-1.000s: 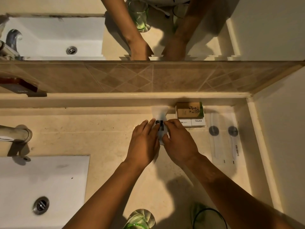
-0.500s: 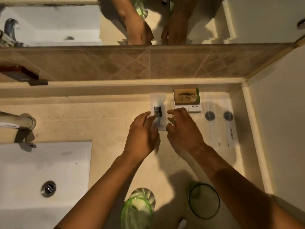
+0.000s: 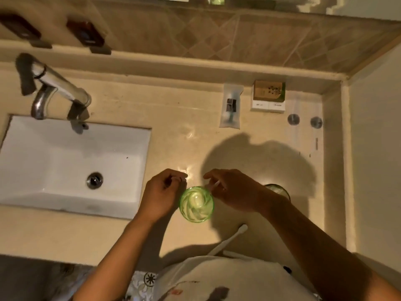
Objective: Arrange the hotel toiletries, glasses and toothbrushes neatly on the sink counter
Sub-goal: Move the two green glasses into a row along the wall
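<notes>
A green glass (image 3: 196, 204) stands upright near the counter's front edge. My left hand (image 3: 161, 194) is beside its left rim, fingers curled with nothing visible in them. My right hand (image 3: 234, 192) is at the right rim, pinching the thin white end of a toothbrush (image 3: 214, 185) over the glass. A second white toothbrush (image 3: 233, 236) lies on the counter below my right forearm. Another glass (image 3: 280, 190) is mostly hidden behind that forearm. At the back lie a clear sachet (image 3: 231, 106), a stack of small boxes (image 3: 269, 96) and two clear packets with round discs (image 3: 293, 120).
A white sink basin (image 3: 76, 161) with a chrome tap (image 3: 56, 83) fills the left. Two dark bottles (image 3: 86, 33) stand on the back ledge. A wall (image 3: 373, 148) closes the counter on the right. Bare counter (image 3: 173, 118) lies between the basin and the sachet.
Both hands have let go of the clear sachet at the back and drawn toward the front edge, to the green glass. The right hand now pinches a toothbrush. The view has pulled back.
</notes>
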